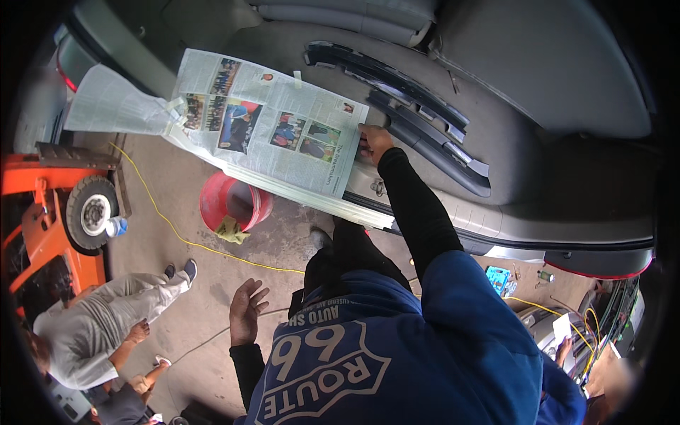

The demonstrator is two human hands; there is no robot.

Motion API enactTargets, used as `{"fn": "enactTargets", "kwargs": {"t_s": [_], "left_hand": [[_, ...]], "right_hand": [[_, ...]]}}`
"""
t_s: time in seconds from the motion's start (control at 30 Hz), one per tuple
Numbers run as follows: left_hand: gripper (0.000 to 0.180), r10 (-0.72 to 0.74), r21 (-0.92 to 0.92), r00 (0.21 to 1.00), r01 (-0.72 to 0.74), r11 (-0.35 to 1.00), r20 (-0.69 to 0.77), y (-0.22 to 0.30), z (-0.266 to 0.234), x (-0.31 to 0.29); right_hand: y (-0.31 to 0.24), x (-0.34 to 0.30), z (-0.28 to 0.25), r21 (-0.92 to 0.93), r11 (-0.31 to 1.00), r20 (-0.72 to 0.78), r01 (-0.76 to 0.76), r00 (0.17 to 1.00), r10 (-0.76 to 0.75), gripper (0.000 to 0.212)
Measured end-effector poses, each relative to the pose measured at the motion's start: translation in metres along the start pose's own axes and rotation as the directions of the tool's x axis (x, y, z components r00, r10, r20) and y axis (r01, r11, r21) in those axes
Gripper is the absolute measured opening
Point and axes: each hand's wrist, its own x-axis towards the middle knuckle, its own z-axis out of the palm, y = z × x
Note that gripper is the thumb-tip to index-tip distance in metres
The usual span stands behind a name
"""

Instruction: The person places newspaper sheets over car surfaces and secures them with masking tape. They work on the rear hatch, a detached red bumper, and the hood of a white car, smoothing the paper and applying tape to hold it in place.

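A printed newspaper sheet (283, 117) covers the near edge of a vehicle's cargo area, with pale masking tape (304, 199) along its lower side. At the sheet's right edge my right hand (374, 144) is closed, its thumb and curled fingers on the paper's margin. My left hand (248, 310) hangs lower down, away from the vehicle, fingers spread and apparently holding nothing. Another crumpled paper piece (120, 103) hangs off the left corner, joined by tape to the first. Dark plastic trim pieces (425, 134) lie on the cargo floor beyond my right hand.
A red bucket (262, 207) with a yellowish cloth (231, 230) on its rim stands on the floor. A yellow cable (170, 223) crosses the ground. At left are an orange wheeled machine (42, 234) and a person in pale clothing (92, 326). A blue tool case (498, 279) lies right.
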Motion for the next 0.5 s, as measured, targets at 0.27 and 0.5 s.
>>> {"fn": "enactTargets", "kwargs": {"t_s": [0.27,0.5], "left_hand": [[0.063,-0.227,0.09,0.973,0.231,0.969,-0.044,0.04,-0.012,0.074],[0.051,-0.489,0.351,0.813,0.579,0.736,-0.317,0.046,-0.007,0.102]], "right_hand": [[-0.018,0.005,0.024,0.443,0.886,-0.024,0.136,0.99,-0.14,0.012],[-0.013,-0.069,0.017,-0.191,0.692,0.198,0.697,0.717,-0.668,0.016]]}}
